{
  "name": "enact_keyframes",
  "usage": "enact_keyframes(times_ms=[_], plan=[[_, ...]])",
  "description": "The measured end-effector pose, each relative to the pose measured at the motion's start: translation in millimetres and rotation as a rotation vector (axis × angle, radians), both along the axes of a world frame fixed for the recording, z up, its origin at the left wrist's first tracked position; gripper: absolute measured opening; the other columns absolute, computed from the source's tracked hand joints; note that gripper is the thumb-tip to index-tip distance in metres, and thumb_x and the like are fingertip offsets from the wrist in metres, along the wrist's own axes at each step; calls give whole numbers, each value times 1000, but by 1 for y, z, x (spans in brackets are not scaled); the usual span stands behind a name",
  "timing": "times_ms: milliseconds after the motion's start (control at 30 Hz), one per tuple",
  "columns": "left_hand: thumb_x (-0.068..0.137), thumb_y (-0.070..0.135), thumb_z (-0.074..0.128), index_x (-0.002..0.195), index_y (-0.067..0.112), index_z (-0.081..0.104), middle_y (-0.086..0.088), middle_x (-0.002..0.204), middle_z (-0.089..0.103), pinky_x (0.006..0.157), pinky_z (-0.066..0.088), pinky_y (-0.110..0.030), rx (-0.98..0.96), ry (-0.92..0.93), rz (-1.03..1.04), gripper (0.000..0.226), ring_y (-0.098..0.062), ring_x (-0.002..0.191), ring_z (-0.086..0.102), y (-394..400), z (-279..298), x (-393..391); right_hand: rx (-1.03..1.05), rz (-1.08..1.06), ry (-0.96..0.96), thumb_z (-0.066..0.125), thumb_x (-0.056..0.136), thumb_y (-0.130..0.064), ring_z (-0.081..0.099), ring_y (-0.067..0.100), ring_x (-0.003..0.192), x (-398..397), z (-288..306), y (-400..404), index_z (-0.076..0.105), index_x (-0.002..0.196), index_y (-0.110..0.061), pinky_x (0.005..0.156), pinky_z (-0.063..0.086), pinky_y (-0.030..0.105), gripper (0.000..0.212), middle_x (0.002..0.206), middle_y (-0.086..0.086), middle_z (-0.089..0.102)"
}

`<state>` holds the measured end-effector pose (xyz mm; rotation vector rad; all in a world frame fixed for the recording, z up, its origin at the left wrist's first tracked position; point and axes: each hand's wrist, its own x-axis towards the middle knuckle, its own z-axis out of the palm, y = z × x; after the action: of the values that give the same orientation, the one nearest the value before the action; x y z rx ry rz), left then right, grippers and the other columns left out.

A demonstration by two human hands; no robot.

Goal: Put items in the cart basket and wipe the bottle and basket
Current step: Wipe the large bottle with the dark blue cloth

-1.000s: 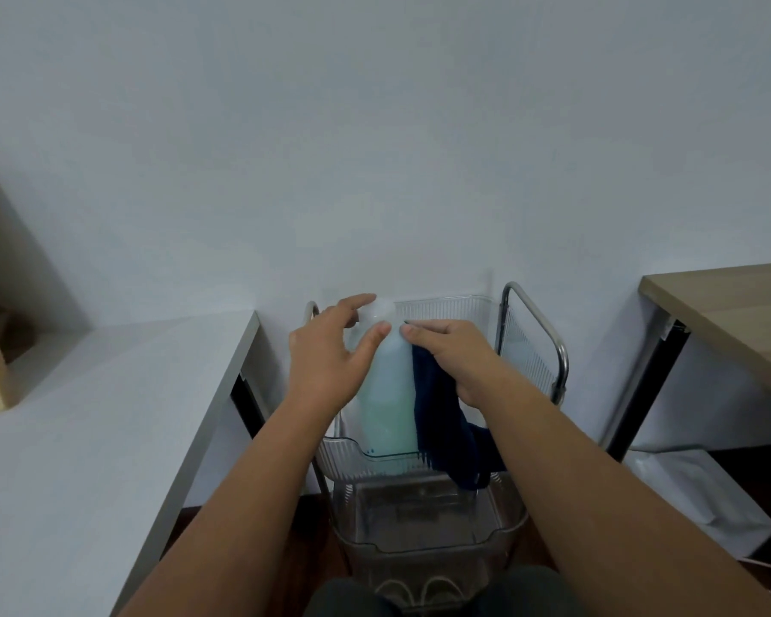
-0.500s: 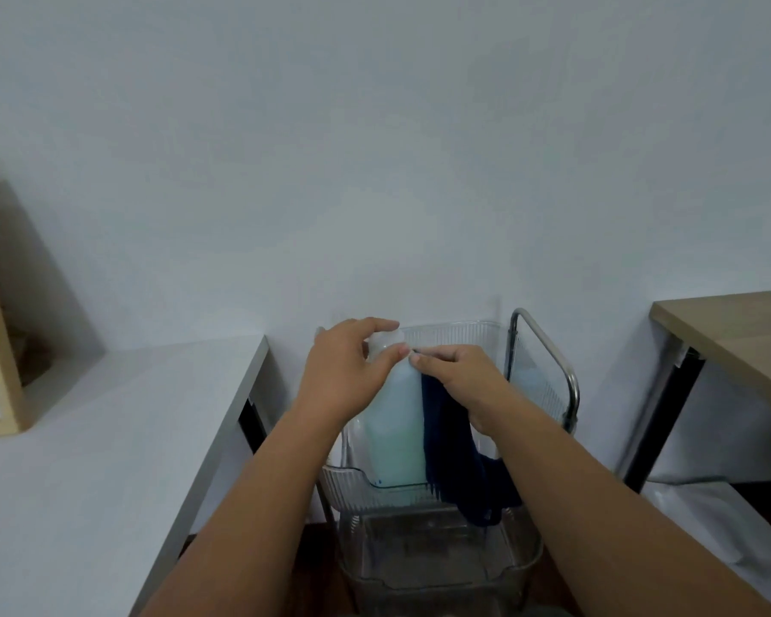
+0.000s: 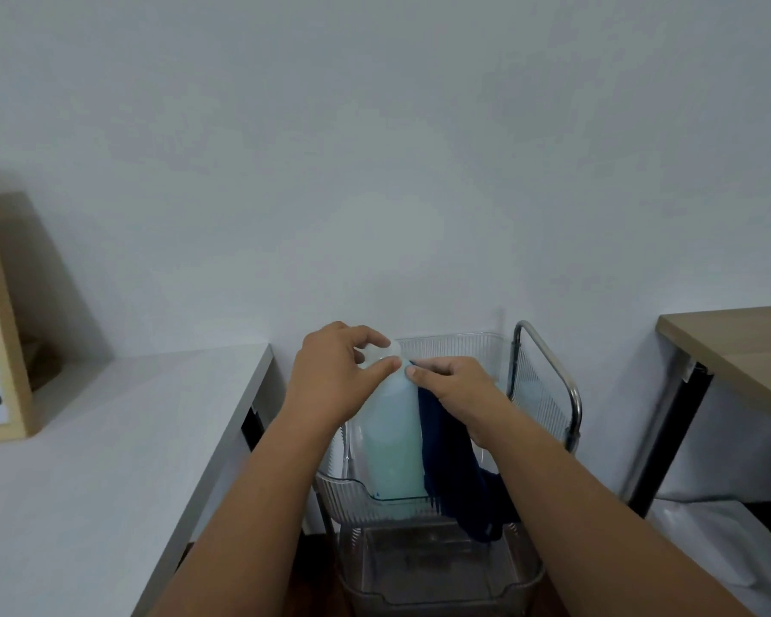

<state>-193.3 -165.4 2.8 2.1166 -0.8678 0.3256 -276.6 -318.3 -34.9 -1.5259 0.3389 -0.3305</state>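
The bottle (image 3: 390, 443) stands upright in the top basket (image 3: 455, 347) of the cart (image 3: 548, 385), pale blue-green with a white cap. The left hand (image 3: 334, 380) grips its neck, thumb and fingers curled around the cap end. The right hand (image 3: 457, 389) pinches a dark blue cloth (image 3: 455, 474) against the bottle's shoulder, fingers closed on the fabric, which hangs down over the front rim of the basket.

The step in hand looks like wiping the bottle. To do it well, the left hand should stay firm at the neck so the bottle cannot tip, while the right draws the cloth down the side in long strokes — then the bottle turns a little and the next strip gets done. Bunching the loose tail into the palm would stop it catching on the rim.
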Motion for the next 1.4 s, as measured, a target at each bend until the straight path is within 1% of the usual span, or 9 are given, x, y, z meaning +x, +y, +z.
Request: enact_keyframes(times_ms=[267, 400, 533, 700, 833, 1000, 1100, 1200, 1400], plan=[[88, 32, 69, 112, 34, 66, 7, 107, 64, 79, 46, -25, 49, 41, -12, 24, -5, 91, 59, 10, -1, -10, 109, 12, -29, 70, 85, -25, 71, 2, 74, 0, -4, 10, 73, 102, -17, 58, 52, 13, 18, 83, -10, 76], [96, 42, 51, 135, 42, 43, -5, 143, 42, 99, 44, -41, 80, 55, 194, 39, -28, 126, 46, -1, -26, -42, 473, 12, -49, 66, 87, -17, 72, 24, 80, -4, -13, 21, 74, 96, -6, 66, 56, 29, 16, 91, 10, 75], [89, 54, 57, 139, 52, 22, -10, 140, 40, 82, 47, -32, -5, 199, 203, 62, -22, 107, 53, -14, -40, -49, 824, -126, -91, 51, 91, 3, 70, 22, 84, -12, -38, 41, 72, 102, -9, 67, 58, 25, 27, 96, 14, 73], [77, 59, 67, 136, 56, 20, -5, 125, 50, 57, 35, -22, -83, 179, 305, 76, -14, 82, 48, -22, -49, -43, 424, -273, -154, 64, 88, -2, 67, 26, 101, -8, -63, 72, 62, 126, -18, 95, 52, 45, 41, 109, 10, 70], [58, 61, 74, 133, 52, 21, 5, 117, 56, 60, 44, -26, -196, 283, 347, 93, -13, 89, 59, -19, -45, -32, 12, -344, -160, 68, 88, -13, 47, 13, 126, -5, -70, 76, 52, 129, -35, 108, 40, 35, 49, 135, -12, 44], [46, 59, 80, 129, 54, 22, 11, 112, 62, 58, 40, -19, -310, 342, 302, 101, -4, 86, 61, -15, -33, -26, -354, -214, -160, 40, 99, -42, 12, 17, 146, -10, -86, 86, 5, 137, -63, 117, 21, 47, 56, 160, -11, 7], [43, 63, 82, 125, 58, 26, 14, 96, 61, 59, 43, -21, -423, 342, 287, 100, -2, 82, 62, -16, -14, -25, -703, -305, -111, 15, 92, -67, 7, 23, 147, -8, -78, 79, -16, 138, -62, 112, 17, 61, 55, 160, -12, -7], [42, 57, 88, 122, 57, 31, 7, 98, 62, 68, 53, -30, -583, 380, 221, 98, -9, 84, 67, -14, 15, -21, -956, -347, -162, 17, 89, -72, 16, 32, 144, -9, -64, 59, -15, 144, -52, 111, 20, 59, 66, 161, 0, -2], [48, 36, 91, 128, 42, 40, -6, 104, 71, 71, 60, -32, -797, 431, -30, 95, -15, 82, 74, -5, 59, -10, -1097, -446, -303, 71, 78, -37, 50, 39, 118, -22, -47, 17, 11, 149, -32, 95, 45, 52, 93, 146, 20, 38]])
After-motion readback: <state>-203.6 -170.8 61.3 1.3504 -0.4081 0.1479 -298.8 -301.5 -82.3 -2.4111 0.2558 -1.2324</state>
